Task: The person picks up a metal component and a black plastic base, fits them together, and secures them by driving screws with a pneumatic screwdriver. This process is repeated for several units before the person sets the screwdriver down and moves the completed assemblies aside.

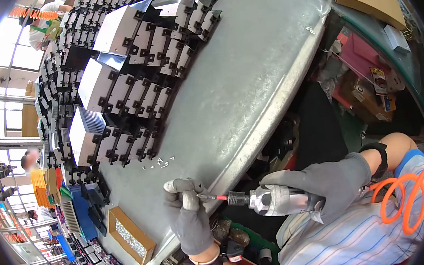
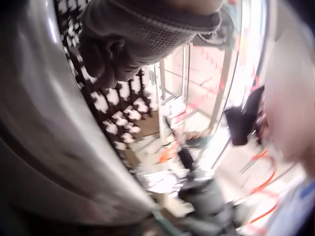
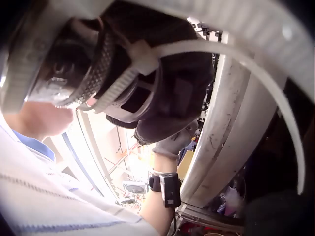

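Note:
A grey-gloved right hand (image 1: 335,182) grips a silver air screwdriver (image 1: 283,200), its black collar and red-banded bit pointing left. At the bit's tip (image 1: 205,196), the gloved left hand (image 1: 192,220) has its fingers curled, thumb and forefinger pinching a small metal piece; I cannot tell whether it is a screw. Both hands are over the table's near edge. The right wrist view shows the screwdriver body (image 3: 64,73) close up, with a white cable tie (image 3: 197,46) round it. In the left wrist view the gloved left hand (image 2: 133,42) is at the top, fingertips bent down.
Stacked white panels with black brackets (image 1: 133,91) cover the far left of the grey table (image 1: 227,75). A few loose screws (image 1: 162,162) lie before them. A cardboard box of screws (image 1: 133,235) stands at lower left. An orange coiled hose (image 1: 404,191) runs behind the screwdriver.

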Demonstrator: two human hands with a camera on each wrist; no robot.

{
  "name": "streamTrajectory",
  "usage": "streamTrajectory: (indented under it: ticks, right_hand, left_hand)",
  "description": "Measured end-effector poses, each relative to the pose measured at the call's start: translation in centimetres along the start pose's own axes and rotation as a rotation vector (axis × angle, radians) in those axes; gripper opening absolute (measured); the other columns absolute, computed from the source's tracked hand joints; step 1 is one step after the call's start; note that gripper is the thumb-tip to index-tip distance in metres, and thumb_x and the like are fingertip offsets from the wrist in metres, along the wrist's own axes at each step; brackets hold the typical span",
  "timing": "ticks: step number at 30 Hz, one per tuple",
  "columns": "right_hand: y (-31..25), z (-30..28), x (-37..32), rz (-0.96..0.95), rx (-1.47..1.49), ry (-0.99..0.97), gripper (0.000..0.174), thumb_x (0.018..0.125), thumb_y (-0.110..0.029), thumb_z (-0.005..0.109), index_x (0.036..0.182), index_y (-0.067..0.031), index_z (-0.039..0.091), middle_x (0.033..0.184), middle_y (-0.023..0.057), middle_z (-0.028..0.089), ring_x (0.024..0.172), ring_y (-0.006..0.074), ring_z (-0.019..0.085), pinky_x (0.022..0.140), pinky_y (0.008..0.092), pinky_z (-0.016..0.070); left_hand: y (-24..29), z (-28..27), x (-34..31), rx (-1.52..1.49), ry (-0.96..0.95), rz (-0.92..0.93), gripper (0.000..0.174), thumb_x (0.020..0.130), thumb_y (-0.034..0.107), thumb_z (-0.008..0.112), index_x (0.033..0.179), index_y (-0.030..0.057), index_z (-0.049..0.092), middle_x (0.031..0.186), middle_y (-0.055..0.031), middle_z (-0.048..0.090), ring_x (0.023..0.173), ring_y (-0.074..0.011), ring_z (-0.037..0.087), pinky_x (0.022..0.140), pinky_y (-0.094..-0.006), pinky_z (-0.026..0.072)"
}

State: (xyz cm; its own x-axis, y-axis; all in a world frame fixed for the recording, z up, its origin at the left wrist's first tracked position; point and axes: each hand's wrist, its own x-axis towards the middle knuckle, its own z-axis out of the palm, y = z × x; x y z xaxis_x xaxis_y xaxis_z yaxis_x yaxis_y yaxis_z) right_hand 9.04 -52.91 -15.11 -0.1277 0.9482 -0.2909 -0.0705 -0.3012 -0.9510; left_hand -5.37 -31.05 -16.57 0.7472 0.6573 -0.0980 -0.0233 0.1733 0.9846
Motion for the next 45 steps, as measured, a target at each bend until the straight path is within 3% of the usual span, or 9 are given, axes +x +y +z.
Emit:
streamTrajectory:
  ticks: [15, 21, 24, 27, 31, 33, 37, 39, 45]
  right_hand:
    - [-2.2, -0.4, 0.7, 0.087, -0.152, 0.000, 0.091, 0.061, -0.013, 0.059, 0.140, -0.0076, 0.013, 0.080, 0.0183, 0.059, 0.068, 0.0323, 0.061, 0.066, 0.0346, 0.0464]
    - [-0.8, -0.8, 1.3, 0.081, -0.017, -0.114, 0.090, 0.061, -0.013, 0.061, 0.139, -0.0059, 0.017, 0.093, 0.0141, 0.056, 0.080, 0.0256, 0.059, 0.073, 0.0336, 0.0445]
    - [0.5, -0.6, 1.9, -0.061, 0.673, -0.309, 0.084, 0.060, -0.010, 0.059, 0.135, 0.0002, 0.025, 0.111, 0.0064, 0.042, 0.095, 0.0137, 0.044, 0.083, 0.0297, 0.0375]
    - [-0.3, 0.3, 2.5, -0.303, 0.214, -0.024, 0.076, 0.063, -0.010, 0.056, 0.134, -0.0037, 0.029, 0.097, 0.0051, 0.044, 0.087, 0.0106, 0.044, 0.075, 0.0279, 0.0414]
    - [-3.4, -1.2, 4.0, -0.256, 0.323, 0.045, 0.064, 0.064, -0.004, 0.052, 0.126, -0.0035, 0.035, 0.081, 0.0044, 0.049, 0.069, 0.0120, 0.052, 0.059, 0.0259, 0.0445]
    - [-5.2, -2.2, 5.1, -0.202, 0.522, 0.014, 0.062, 0.065, -0.002, 0.051, 0.125, -0.0018, 0.034, 0.077, 0.0075, 0.049, 0.060, 0.0131, 0.054, 0.053, 0.0264, 0.0451]
    - [-7.8, -2.3, 7.0, -0.150, 0.556, 0.069, 0.063, 0.064, -0.005, 0.052, 0.124, -0.0001, 0.034, 0.075, 0.0099, 0.049, 0.056, 0.0144, 0.055, 0.051, 0.0286, 0.0494]
    - [-8.1, -2.3, 8.1, -0.171, 0.504, 0.086, 0.064, 0.063, -0.007, 0.053, 0.123, 0.0005, 0.034, 0.078, 0.0108, 0.050, 0.057, 0.0154, 0.056, 0.053, 0.0297, 0.0510]
    - [-9.0, -1.1, 9.4, -0.202, 0.576, 0.122, 0.068, 0.062, -0.005, 0.052, 0.127, 0.0009, 0.031, 0.079, 0.0097, 0.049, 0.056, 0.0151, 0.056, 0.052, 0.0288, 0.0515]
  left_hand:
    - [1.1, -0.2, -0.3, 0.045, -0.063, -0.104, 0.045, 0.080, 0.048, 0.063, 0.091, 0.0064, 0.049, 0.075, -0.0013, 0.047, 0.066, -0.0116, 0.044, 0.056, -0.0237, 0.0353]
    - [2.2, 0.3, -0.4, 0.348, 0.012, 0.086, 0.049, 0.073, 0.051, 0.069, 0.069, 0.0059, 0.050, 0.063, -0.0054, 0.053, 0.058, -0.0104, 0.046, 0.055, -0.0235, 0.0366]
    - [3.0, -0.8, 0.1, 0.174, -0.095, -0.013, 0.049, 0.069, 0.049, 0.074, 0.074, 0.0051, 0.051, 0.065, -0.0060, 0.054, 0.058, -0.0125, 0.048, 0.054, -0.0243, 0.0367]
    - [4.6, -1.0, 0.9, 0.138, -0.130, -0.050, 0.049, 0.071, 0.046, 0.073, 0.086, 0.0023, 0.056, 0.070, -0.0064, 0.056, 0.059, -0.0128, 0.049, 0.054, -0.0247, 0.0393]
    - [10.2, -3.0, 4.1, 0.899, 0.112, 0.441, 0.074, 0.068, 0.055, 0.070, 0.114, 0.0002, 0.052, 0.101, -0.0138, 0.059, 0.082, -0.0201, 0.058, 0.070, -0.0316, 0.0483]
    - [14.1, -5.4, 8.5, 1.470, -0.005, 0.974, 0.095, 0.057, 0.062, 0.072, 0.126, 0.0036, 0.045, 0.123, -0.0180, 0.049, 0.109, -0.0275, 0.051, 0.091, -0.0381, 0.0428]
    - [16.0, -5.7, 14.7, 1.520, -0.351, 0.795, 0.098, 0.052, 0.060, 0.074, 0.134, 0.0175, 0.041, 0.130, -0.0207, 0.043, 0.114, -0.0379, 0.045, 0.092, -0.0433, 0.0424]
    - [15.7, -5.3, 15.0, 1.447, -0.397, 0.609, 0.093, 0.055, 0.049, 0.078, 0.135, 0.0192, 0.041, 0.130, -0.0211, 0.042, 0.115, -0.0370, 0.044, 0.093, -0.0420, 0.0419]
    - [15.1, -5.5, 14.5, 1.521, -0.301, 0.672, 0.085, 0.056, 0.032, 0.076, 0.134, 0.0194, 0.042, 0.127, -0.0209, 0.044, 0.112, -0.0364, 0.046, 0.093, -0.0411, 0.0426]
